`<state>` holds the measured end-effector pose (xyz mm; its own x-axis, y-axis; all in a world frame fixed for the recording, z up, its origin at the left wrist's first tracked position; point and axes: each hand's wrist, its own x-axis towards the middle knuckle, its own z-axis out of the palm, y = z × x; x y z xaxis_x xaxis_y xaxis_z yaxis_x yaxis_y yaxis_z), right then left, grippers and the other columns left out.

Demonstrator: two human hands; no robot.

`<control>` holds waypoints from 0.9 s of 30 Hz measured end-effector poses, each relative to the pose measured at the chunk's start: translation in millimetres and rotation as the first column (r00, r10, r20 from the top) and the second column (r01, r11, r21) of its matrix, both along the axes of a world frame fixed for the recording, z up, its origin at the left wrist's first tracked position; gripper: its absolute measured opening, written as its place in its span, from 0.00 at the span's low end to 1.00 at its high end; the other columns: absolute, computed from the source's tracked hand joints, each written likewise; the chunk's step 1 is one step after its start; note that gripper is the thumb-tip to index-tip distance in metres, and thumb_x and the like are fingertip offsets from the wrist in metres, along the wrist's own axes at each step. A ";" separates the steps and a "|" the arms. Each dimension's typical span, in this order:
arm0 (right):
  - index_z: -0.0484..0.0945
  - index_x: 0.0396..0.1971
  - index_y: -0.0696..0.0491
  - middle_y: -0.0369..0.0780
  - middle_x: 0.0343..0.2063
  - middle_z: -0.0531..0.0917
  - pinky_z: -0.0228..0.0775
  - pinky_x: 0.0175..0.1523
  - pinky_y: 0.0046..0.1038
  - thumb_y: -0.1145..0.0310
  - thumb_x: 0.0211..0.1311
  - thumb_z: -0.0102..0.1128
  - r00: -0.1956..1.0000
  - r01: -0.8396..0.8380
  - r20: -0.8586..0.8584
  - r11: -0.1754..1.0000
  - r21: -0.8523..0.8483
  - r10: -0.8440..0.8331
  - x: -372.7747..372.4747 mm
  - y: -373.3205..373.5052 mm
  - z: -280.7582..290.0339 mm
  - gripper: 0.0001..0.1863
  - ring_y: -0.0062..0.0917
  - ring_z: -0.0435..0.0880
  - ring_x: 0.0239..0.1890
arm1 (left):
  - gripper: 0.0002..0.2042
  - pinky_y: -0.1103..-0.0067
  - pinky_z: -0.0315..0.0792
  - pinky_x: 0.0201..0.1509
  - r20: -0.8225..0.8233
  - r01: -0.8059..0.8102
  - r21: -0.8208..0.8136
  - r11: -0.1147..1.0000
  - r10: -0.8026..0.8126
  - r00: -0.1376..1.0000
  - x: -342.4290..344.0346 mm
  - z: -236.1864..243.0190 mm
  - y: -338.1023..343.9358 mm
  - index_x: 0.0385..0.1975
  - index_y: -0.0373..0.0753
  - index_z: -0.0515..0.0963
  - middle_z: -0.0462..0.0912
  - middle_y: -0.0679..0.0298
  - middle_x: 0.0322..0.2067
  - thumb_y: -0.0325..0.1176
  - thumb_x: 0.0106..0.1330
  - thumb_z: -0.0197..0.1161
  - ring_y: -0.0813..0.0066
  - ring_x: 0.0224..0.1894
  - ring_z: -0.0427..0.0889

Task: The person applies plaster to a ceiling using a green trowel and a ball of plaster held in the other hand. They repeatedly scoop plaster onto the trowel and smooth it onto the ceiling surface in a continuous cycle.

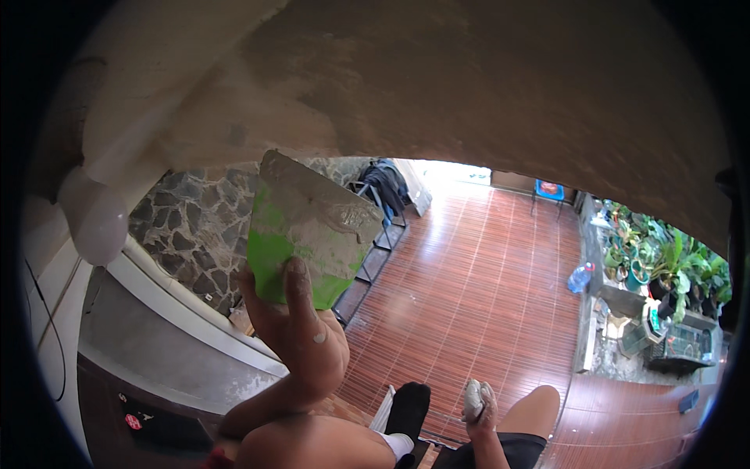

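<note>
Paste (344, 223) smears a green spreader (273, 250) clamped in the left hand (308, 332); the right hand (480, 410), lower, is whitish-tipped, grip unclear.

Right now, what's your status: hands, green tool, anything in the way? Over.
Left hand grips green scraper, pale paste smeared across it. Right hand paste-coated, grip unclear. Bulb off to the left, apart from scraper.

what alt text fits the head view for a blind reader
The left hand holds up a green scraper smeared with greyish paste, under a patchy overhead surface. The right hand, lower down, has whitish paste about its fingers; a reddish-brown floor lies below, with potted plants at right.
</note>
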<state>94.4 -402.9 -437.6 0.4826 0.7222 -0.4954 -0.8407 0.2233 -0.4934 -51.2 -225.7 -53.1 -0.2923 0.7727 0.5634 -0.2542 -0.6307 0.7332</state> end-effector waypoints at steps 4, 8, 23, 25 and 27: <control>0.65 0.59 0.54 0.41 0.44 0.79 0.78 0.30 0.28 0.65 0.62 0.55 1.000 0.005 0.023 1.000 -0.013 -0.005 -2.8 0.9 2.9 0.26 0.27 0.81 0.37 | 0.21 0.75 0.65 0.58 0.060 -0.022 0.033 0.999 0.020 0.998 1.5 4.0 1.0 0.54 0.32 0.65 0.71 0.55 0.48 0.34 0.66 0.62 0.69 0.50 0.71; 0.64 0.60 0.55 0.42 0.44 0.79 0.79 0.30 0.28 0.66 0.61 0.55 1.000 0.001 0.022 1.000 -0.001 -0.001 -4.9 0.9 -3.6 0.27 0.29 0.81 0.37 | 0.22 0.71 0.65 0.59 0.085 0.031 -0.006 1.000 -0.030 0.996 0.5 4.5 9.5 0.58 0.34 0.64 0.71 0.55 0.52 0.36 0.69 0.59 0.66 0.54 0.71; 0.66 0.60 0.53 0.40 0.45 0.79 0.77 0.32 0.30 0.65 0.63 0.54 1.000 -0.017 0.017 1.000 0.005 0.017 -4.3 -4.5 -29.9 0.25 0.28 0.81 0.38 | 0.18 0.67 0.77 0.56 0.506 0.543 -0.080 0.836 -0.435 0.745 -20.8 26.6 48.7 0.57 0.31 0.65 0.75 0.49 0.52 0.24 0.68 0.53 0.58 0.52 0.79; 0.67 0.57 0.51 0.39 0.41 0.79 0.75 0.28 0.30 0.62 0.63 0.54 1.000 -0.018 0.016 1.000 -0.003 0.018 -4.4 -3.4 -34.8 0.23 0.28 0.80 0.33 | 0.20 0.69 0.74 0.56 0.346 0.298 -0.023 0.954 -0.272 0.898 -10.9 32.8 61.8 0.58 0.30 0.66 0.74 0.49 0.52 0.24 0.67 0.54 0.59 0.54 0.77; 0.70 0.51 0.46 0.37 0.34 0.79 0.71 0.18 0.30 0.55 0.62 0.55 0.999 -0.023 0.045 0.999 -0.029 0.024 -4.3 -1.9 -39.2 0.19 0.28 0.78 0.23 | 0.19 0.70 0.74 0.55 0.104 -0.168 0.144 0.975 0.154 0.983 3.0 43.1 87.3 0.57 0.30 0.67 0.75 0.50 0.51 0.24 0.67 0.54 0.59 0.53 0.78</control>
<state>90.0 -404.8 -476.9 0.4884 0.7195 -0.4939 -0.8220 0.1894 -0.5370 -48.1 -138.4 -10.0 -0.4613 0.6189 0.6357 -0.2020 -0.7710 0.6040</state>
